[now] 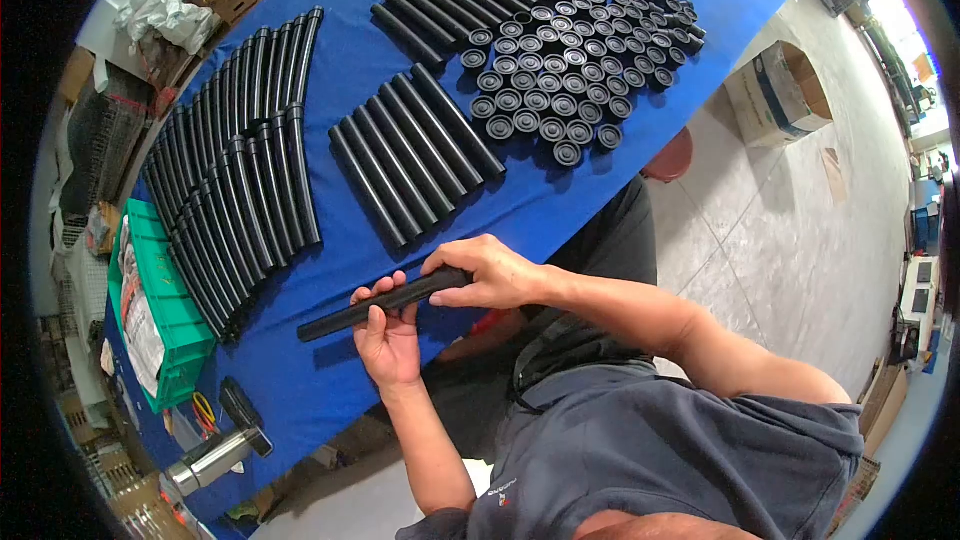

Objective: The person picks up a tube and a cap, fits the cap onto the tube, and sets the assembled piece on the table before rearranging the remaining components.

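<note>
Tube (340, 319), black, smooth and straight, lies above the near edge of our blue desk (265, 375); our left fingers (375, 326) curl around its middle, our right fingers (454, 296) clasp its upper end. A strip of cover separates it from six or seven loose tubes (415, 155). Beyond sit dozens of round, ringed caps (563, 105); one plastic crate (183, 348) stands left.
</note>
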The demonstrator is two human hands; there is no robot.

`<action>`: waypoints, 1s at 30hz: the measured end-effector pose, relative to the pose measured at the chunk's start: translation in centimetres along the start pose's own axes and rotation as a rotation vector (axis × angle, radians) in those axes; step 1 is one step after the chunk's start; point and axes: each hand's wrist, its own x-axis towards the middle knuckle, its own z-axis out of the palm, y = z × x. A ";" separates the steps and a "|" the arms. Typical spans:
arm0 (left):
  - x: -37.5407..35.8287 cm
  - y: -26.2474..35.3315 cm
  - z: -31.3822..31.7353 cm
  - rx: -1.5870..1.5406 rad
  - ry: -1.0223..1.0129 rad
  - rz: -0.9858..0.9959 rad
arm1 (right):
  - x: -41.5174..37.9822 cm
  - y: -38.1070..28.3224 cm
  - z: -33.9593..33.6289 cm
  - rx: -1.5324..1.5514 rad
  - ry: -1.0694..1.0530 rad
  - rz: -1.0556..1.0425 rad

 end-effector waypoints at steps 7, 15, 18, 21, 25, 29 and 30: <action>0.1 -0.2 0.2 0.053 0.011 0.011 | -0.4 0.9 0.7 -0.045 0.072 -0.098; 0.2 -0.2 0.5 0.103 0.001 0.022 | -0.3 0.6 0.6 -0.003 0.103 -0.087; 0.2 -0.2 0.6 0.128 0.003 0.031 | -0.4 0.6 0.6 -0.007 0.085 -0.050; 0.1 -0.2 0.6 0.135 0.020 0.028 | -0.2 0.6 0.6 -0.009 0.087 -0.056; 0.0 -0.2 0.8 0.130 0.039 0.024 | -0.2 0.7 1.1 -0.024 0.203 -0.182; 0.0 -0.1 0.0 0.089 -0.022 0.019 | -0.2 0.3 0.4 0.025 0.105 -0.119; 0.0 -0.1 -0.1 0.072 -0.040 0.021 | -0.1 0.4 0.0 0.030 0.081 -0.089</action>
